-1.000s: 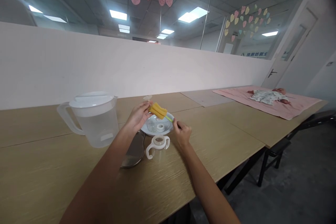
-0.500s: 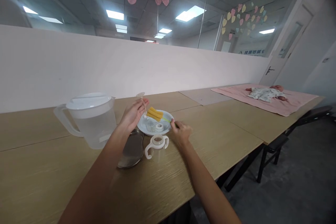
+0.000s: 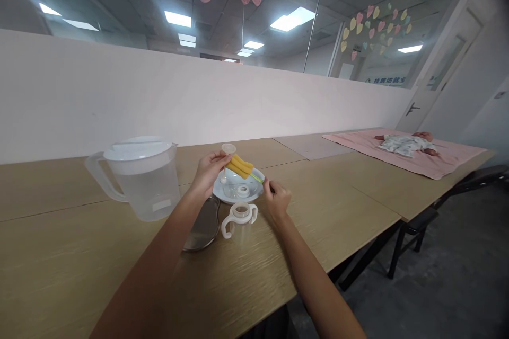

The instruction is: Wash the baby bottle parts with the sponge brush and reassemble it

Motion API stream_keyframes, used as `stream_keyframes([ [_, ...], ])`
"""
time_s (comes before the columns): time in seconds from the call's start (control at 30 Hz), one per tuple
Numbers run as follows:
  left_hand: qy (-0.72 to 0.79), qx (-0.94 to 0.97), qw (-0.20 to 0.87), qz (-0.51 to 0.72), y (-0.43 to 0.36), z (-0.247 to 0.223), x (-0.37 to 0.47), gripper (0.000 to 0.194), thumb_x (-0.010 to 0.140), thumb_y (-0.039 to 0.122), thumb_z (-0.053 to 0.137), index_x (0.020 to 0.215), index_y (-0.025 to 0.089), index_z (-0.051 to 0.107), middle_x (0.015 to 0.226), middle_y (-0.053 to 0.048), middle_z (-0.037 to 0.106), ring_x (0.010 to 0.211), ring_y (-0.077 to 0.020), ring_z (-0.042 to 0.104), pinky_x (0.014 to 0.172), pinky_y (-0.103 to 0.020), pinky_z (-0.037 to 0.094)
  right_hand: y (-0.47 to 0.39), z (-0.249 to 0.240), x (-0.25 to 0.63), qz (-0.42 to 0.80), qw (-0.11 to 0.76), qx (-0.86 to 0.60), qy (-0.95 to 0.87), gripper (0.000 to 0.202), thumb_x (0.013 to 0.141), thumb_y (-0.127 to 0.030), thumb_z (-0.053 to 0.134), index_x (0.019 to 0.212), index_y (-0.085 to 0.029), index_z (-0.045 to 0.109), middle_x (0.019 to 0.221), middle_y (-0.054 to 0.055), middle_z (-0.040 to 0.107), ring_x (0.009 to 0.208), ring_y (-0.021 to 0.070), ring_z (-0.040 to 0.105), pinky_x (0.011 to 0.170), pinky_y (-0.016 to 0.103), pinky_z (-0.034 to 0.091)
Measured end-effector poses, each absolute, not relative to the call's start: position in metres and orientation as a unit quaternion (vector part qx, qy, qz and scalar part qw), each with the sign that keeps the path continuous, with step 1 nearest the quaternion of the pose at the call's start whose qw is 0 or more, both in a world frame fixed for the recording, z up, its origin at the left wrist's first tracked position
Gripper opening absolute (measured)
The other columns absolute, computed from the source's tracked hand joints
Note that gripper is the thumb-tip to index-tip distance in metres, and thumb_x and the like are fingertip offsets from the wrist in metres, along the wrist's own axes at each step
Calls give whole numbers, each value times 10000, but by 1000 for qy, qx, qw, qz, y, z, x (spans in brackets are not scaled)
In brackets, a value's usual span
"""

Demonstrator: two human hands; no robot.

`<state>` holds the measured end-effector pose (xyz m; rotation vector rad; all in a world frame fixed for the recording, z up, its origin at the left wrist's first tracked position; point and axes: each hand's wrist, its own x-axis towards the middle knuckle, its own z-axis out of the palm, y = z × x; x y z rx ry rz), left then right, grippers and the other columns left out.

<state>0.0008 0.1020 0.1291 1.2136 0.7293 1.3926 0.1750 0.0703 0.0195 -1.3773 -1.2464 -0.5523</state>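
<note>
My right hand [image 3: 277,198] is closed around the handle of a yellow sponge bottle brush [image 3: 240,167] with a thin green stem. My left hand [image 3: 209,172] pinches a clear straw piece [image 3: 228,150] with a disc-like top, its white lower end hanging over the bowl. The sponge head presses against the straw at my left fingertips. Below lies a pale bowl [image 3: 258,194] holding a white ring [image 3: 243,190] and a clear part whose kind I cannot make out. In front stands a clear baby bottle [image 3: 240,228] with two white handles, its top uncovered.
A lidded plastic water jug [image 3: 147,185] stands at left. Beside the bowl, partly under my left forearm, lies a metal kidney-shaped tray [image 3: 203,226]. A baby doll [image 3: 407,144] rests on a pink cloth [image 3: 433,167] at far right. A white wall [image 3: 199,100] runs behind the table.
The sponge head has come up against the straw, and my left fingers, spread before, have closed at it. The straw's disc has tipped and moved slightly right. The view has shifted slightly.
</note>
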Motion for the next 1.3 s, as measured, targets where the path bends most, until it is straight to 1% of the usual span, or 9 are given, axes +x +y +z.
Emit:
stream_keyframes([
  [0.17, 353, 546, 471, 596, 96, 133, 0, 320, 480, 301, 790, 690, 135, 614, 750, -44, 649, 793, -177, 599, 743, -282, 468, 71, 19, 175, -262, 557, -575, -539, 532, 919, -363, 345, 466, -142, 517, 433, -2, 468, 425, 67, 301, 478, 236, 211],
  [0.3, 384, 562, 423, 598, 91, 140, -2, 322, 458, 321, 793, 653, 138, 613, 704, -35, 641, 726, -159, 583, 652, -250, 457, 72, 17, 176, -298, 544, -542, -567, 511, 903, -335, 396, 436, -149, 487, 419, 0, 472, 428, 69, 343, 477, 237, 207],
  [0.43, 401, 590, 383, 587, 94, 143, -8, 292, 531, 341, 747, 702, 143, 618, 668, -24, 629, 625, -124, 555, 548, -215, 419, 74, 14, 176, -313, 514, -534, -593, 509, 890, -335, 413, 419, -153, 474, 422, 6, 484, 422, 68, 354, 476, 239, 197],
  [0.53, 413, 641, 319, 563, 98, 147, -20, 264, 608, 368, 684, 746, 152, 620, 638, -20, 626, 582, -127, 558, 533, -224, 421, 74, 13, 176, -306, 500, -552, -594, 513, 890, -348, 404, 423, -152, 485, 433, 15, 498, 428, 69, 365, 478, 239, 192],
  [0.7, 497, 758, 104, 410, 97, 157, -47, 157, 659, 317, 616, 729, 180, 651, 742, -54, 680, 690, -190, 611, 627, -274, 430, 75, 13, 177, -270, 494, -609, -558, 536, 906, -386, 353, 468, -145, 548, 456, 30, 529, 444, 74, 376, 479, 238, 178],
  [0.77, 529, 788, 72, 305, 94, 160, -56, 84, 628, 249, 611, 665, 188, 654, 697, -51, 677, 674, -207, 609, 616, -281, 414, 75, 14, 177, -250, 491, -635, -542, 552, 910, -402, 330, 483, -143, 564, 462, 33, 533, 450, 76, 373, 479, 236, 173],
  [0.83, 556, 801, 105, 196, 93, 159, -62, 34, 549, 169, 605, 543, 190, 631, 562, -39, 639, 590, -207, 590, 587, -285, 402, 75, 15, 177, -230, 484, -658, -530, 567, 911, -421, 308, 499, -141, 578, 474, 37, 541, 454, 79, 370, 480, 237, 169],
  [0.97, 607, 752, 253, 52, 97, 148, -68, 124, 410, 97, 565, 331, 184, 527, 347, -27, 519, 446, -197, 530, 542, -314, 407, 75, 17, 177, -201, 468, -685, -521, 596, 908, -447, 274, 525, -137, 609, 501, 52, 562, 453, 85, 370, 485, 245, 166],
  [1.3, 641, 697, 319, 45, 116, 113, -78, 184, 329, 47, 655, 318, 168, 517, 335, -71, 520, 410, -265, 546, 517, -418, 443, 73, 18, 177, -180, 450, -708, -514, 586, 897, -459, 277, 571, -144, 649, 536, 67, 594, 457, 91, 373, 490, 244, 156],
])
